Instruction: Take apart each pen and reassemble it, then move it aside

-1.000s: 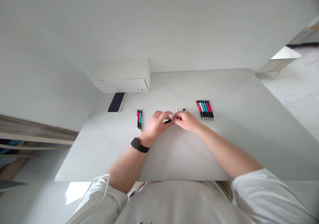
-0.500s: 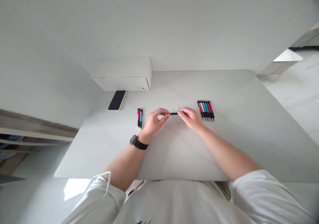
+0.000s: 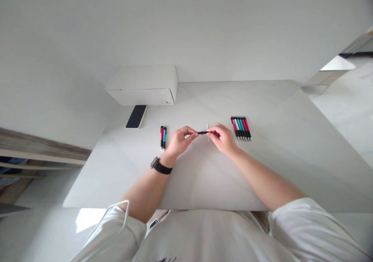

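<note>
Over the middle of the table, my left hand [image 3: 179, 141] and my right hand [image 3: 223, 139] pinch opposite ends of a short black pen part [image 3: 202, 132], held level between them. The fingertips cover both its ends. A thin white stick [image 3: 208, 138], perhaps a refill, lies upright in view on the table just beneath my right fingertips. Left of my left hand, a red-and-black pen [image 3: 162, 137] and a teal-and-black pen [image 3: 164, 138] lie side by side. To the right of my right hand is a row of several pens [image 3: 241, 128] in red, white and teal with black grips.
A white box [image 3: 140, 97] stands at the back left against the wall. In front of it lies a dark-screened phone [image 3: 136, 117]. The pale table [image 3: 215, 180] has its near edge close to my body. A black watch [image 3: 162, 166] is on my left wrist.
My right fingers have shifted slightly along the pen part and now cover its right end differently. The silvery piece seen at my left fingertips no longer shows. The pens have stayed put.
</note>
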### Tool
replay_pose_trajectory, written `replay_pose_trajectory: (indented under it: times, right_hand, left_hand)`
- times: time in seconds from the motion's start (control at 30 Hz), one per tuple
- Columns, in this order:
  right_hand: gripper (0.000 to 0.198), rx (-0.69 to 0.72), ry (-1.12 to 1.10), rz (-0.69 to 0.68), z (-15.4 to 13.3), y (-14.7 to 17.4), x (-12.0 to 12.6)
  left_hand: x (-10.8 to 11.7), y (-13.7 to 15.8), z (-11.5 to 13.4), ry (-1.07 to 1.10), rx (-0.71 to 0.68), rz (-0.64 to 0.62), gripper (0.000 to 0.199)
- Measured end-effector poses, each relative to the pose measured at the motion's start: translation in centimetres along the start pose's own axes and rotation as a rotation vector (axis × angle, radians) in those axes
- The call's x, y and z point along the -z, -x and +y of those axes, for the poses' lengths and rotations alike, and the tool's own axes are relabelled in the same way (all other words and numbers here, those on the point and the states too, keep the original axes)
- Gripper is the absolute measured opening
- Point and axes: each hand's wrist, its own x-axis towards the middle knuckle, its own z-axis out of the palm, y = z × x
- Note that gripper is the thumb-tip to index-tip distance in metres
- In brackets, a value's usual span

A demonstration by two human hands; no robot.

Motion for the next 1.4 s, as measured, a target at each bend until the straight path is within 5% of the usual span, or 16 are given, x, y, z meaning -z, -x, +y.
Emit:
replay_pose_trajectory:
  times: [1.4]
  right_hand:
    - [0.024, -0.093, 0.03, -0.082, -0.01, 0.04, -0.13]
  left_hand:
    - [-0.06, -0.01, -0.11, 0.018, -0.01, 0.013, 0.023]
